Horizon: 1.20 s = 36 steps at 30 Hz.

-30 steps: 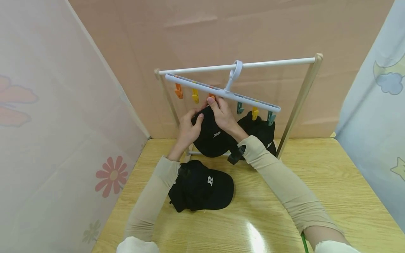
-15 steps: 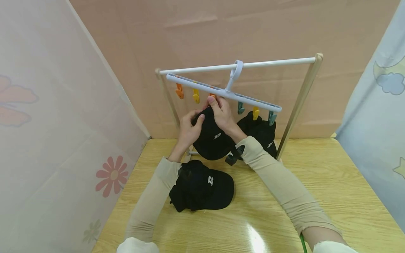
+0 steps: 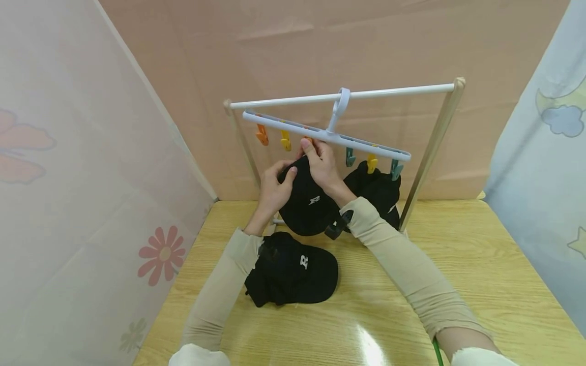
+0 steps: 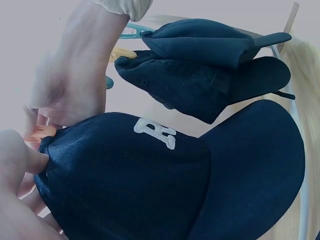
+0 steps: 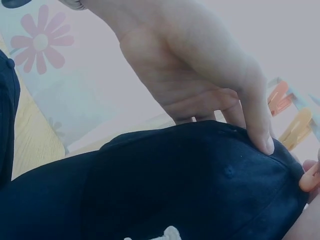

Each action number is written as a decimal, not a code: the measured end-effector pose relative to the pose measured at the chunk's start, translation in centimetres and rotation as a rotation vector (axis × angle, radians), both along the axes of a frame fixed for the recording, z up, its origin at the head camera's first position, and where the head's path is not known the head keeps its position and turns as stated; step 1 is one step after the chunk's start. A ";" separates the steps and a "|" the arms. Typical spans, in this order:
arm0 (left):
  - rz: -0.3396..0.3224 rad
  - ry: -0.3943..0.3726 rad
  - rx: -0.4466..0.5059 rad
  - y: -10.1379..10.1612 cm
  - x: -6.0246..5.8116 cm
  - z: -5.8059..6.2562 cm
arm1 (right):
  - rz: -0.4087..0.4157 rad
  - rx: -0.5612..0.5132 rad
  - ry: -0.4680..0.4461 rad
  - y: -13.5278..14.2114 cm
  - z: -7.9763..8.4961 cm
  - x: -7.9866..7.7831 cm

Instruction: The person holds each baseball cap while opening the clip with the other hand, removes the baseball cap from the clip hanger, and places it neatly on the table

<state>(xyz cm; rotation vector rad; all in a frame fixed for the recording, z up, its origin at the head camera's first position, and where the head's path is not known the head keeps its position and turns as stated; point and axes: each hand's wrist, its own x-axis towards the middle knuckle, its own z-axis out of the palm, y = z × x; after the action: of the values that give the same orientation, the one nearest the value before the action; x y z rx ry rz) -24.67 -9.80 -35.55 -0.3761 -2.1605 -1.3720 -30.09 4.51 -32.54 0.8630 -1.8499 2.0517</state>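
Observation:
My left hand [image 3: 276, 188] grips a black baseball cap [image 3: 306, 208] by its back edge, thumb in front and fingers behind. The cap's brim points down, and a white R shows on its front. At the cap's top, my right hand [image 3: 324, 165] pinches an orange clothespin [image 4: 42, 133] that hangs from the pale hanger [image 3: 375, 148]. In the left wrist view the clothespin's tip overlaps the cap's edge. Part of the right hand's fingers is hidden behind the cap and clothespin. Another black cap [image 3: 293, 272] lies on the table below the left forearm.
The hanger hooks over a white rod [image 3: 403, 91] on a wooden stand. Two more black caps [image 4: 200, 42] hang at its right, near yellow and teal clothespins. Orange and yellow clothespins [image 3: 286, 140] dangle at its left end. Fabric walls surround the wooden table [image 3: 458, 264].
The held cap's brim has dropped slightly. The hanger's left end has sunk a little, and the hanger has shifted slightly right with its clothespins swaying. Both hands stay almost in place.

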 end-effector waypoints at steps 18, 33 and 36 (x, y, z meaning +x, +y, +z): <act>-0.011 -0.005 -0.014 0.0 0.3 0.1 | 0.017 -0.019 0.051 0.0 -0.3 -0.7; -0.008 -0.020 -0.029 0.0 0.6 -0.3 | 0.026 -0.028 0.026 -0.1 -0.3 -0.8; -0.008 -0.015 -0.028 0.0 0.7 -0.3 | 0.026 -0.019 0.038 -0.1 -0.4 -0.8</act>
<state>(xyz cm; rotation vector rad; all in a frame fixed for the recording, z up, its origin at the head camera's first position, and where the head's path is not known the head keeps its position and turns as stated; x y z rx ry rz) -23.94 -9.81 -35.89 -0.3869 -2.1949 -1.3540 -30.90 4.44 -32.95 0.9195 -1.8058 2.0511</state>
